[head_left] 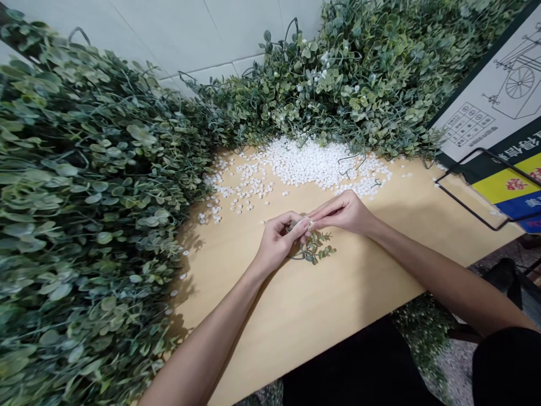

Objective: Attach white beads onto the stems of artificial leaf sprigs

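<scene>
Over the middle of the table, my left hand [279, 237] is closed around the stem of an artificial leaf sprig [316, 248], whose small green leaves hang out below the fingers. My right hand [344, 213] pinches at the same spot, its fingertips meeting those of my left. A tiny pale piece shows between the fingertips; it looks like one of the white beads, though the fingers partly cover it. Just beyond both hands lies a spread pile of small white beads [304, 163].
Heaped artificial foliage [84, 186] lines the left side, and more foliage [338, 84] stands along the tiled wall [169, 28]. At the right are a printed board [494, 101] and a black wire frame [469, 206]. The wooden table's [321, 316] front edge runs near my lap.
</scene>
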Demonstrator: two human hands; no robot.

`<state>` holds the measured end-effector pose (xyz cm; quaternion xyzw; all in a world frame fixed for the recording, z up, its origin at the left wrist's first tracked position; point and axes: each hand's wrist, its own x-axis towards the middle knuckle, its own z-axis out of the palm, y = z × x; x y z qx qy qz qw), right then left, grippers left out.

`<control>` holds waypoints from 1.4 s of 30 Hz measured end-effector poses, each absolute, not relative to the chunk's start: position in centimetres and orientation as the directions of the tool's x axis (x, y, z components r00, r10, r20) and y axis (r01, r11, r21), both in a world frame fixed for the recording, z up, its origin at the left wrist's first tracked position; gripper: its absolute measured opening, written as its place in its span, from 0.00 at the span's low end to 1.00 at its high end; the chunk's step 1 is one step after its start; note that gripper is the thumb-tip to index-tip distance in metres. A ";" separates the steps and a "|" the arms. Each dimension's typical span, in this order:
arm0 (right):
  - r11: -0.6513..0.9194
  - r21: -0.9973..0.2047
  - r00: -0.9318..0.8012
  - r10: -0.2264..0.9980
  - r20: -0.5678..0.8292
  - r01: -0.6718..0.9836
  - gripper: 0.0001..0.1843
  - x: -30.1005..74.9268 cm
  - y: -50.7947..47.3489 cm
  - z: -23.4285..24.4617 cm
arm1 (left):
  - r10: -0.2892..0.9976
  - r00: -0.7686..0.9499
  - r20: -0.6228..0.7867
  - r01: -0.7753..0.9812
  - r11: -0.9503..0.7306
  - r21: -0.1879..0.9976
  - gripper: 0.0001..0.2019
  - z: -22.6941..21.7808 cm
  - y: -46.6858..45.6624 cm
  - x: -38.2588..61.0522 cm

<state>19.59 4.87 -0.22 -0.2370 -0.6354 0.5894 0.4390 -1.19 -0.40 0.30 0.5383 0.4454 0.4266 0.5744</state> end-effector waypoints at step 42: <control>0.281 -0.948 -0.311 0.897 0.315 -0.149 0.14 20.5 6.5 0.1 | 1.000 0.003 0.007 -0.069 -0.007 0.998 0.21 -0.7 0.1 -0.4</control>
